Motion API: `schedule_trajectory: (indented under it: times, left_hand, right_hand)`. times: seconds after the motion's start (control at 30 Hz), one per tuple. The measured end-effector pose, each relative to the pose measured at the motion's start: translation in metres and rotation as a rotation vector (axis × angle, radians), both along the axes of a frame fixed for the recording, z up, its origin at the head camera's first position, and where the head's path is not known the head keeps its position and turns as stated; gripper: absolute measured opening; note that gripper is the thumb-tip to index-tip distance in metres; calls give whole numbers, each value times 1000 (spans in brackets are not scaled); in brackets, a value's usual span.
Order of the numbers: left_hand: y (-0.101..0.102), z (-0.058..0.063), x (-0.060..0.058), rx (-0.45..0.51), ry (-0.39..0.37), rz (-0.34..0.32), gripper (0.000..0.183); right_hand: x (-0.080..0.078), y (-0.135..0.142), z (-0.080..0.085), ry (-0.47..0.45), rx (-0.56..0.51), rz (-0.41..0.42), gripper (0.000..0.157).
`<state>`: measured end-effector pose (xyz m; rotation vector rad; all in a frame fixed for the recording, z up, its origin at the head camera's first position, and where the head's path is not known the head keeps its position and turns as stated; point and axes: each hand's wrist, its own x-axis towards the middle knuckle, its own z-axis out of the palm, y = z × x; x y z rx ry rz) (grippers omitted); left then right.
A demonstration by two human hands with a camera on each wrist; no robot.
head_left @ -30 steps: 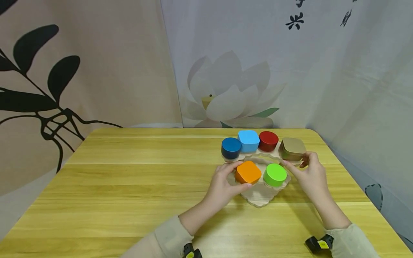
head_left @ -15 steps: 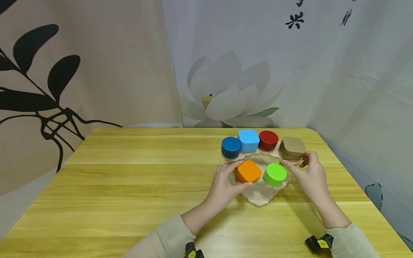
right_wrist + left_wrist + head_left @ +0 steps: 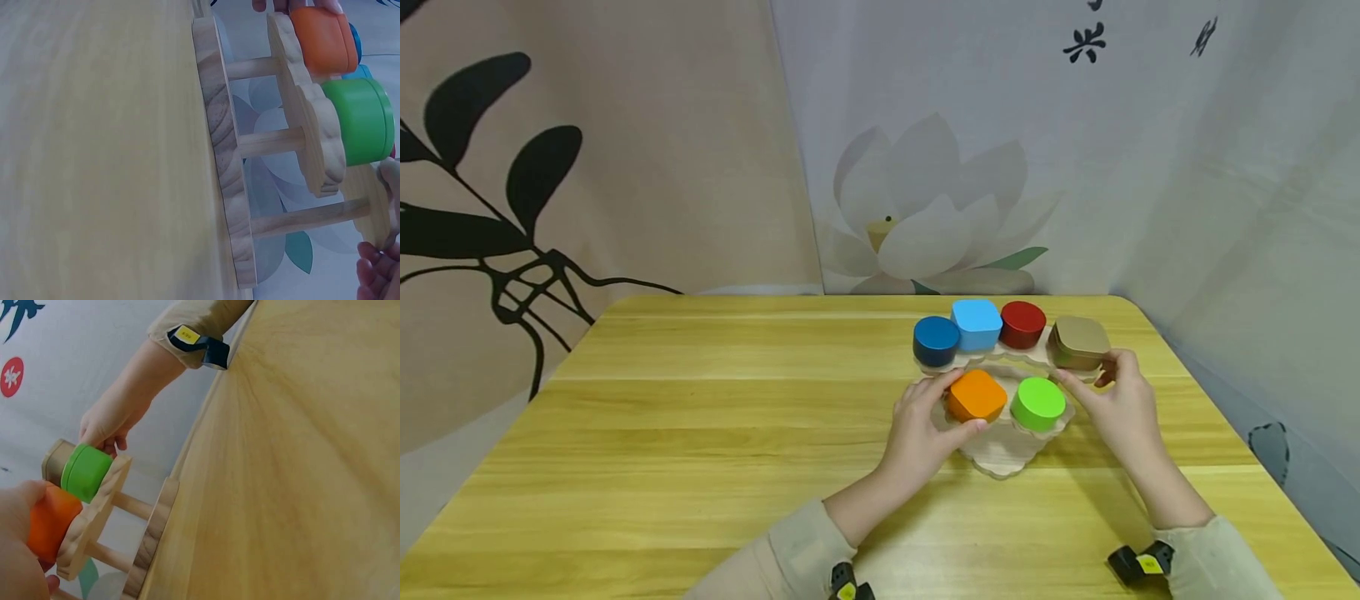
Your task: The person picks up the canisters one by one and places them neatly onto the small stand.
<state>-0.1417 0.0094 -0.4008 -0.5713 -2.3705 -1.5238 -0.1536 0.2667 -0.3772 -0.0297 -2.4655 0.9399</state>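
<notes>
A light wooden stand (image 3: 1000,454) with scalloped edges and tiers on round posts stands on the table, bearing small lidded tins. In the head view my left hand (image 3: 913,433) holds the orange rounded-square tin (image 3: 976,395) on the lower tier, thumb at its near side and fingers at its far left. My right hand (image 3: 1122,408) grips the edge of the stand's rear tier beside the gold square tin (image 3: 1081,337); the right wrist view shows its fingers curled under that tier (image 3: 369,215). Between the hands sits a round green tin (image 3: 1037,403).
Along the rear tier stand a dark blue round tin (image 3: 936,340), a light blue square tin (image 3: 977,323) and a red round tin (image 3: 1023,324). The wooden table (image 3: 700,433) extends left of the stand. A printed cloth (image 3: 700,150) hangs behind it.
</notes>
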Motion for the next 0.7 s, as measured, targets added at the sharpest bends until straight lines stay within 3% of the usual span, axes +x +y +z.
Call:
schedule_trajectory:
  times: [0.4, 0.7]
  left_hand:
    - [0, -1, -2, 2, -6, -17, 62]
    - [-17, 7, 7, -34, -53, -74, 65]
  right_hand:
    - [0, 1, 2, -45, -3, -1, 57]
    - [9, 11, 9, -121, 55, 63, 68]
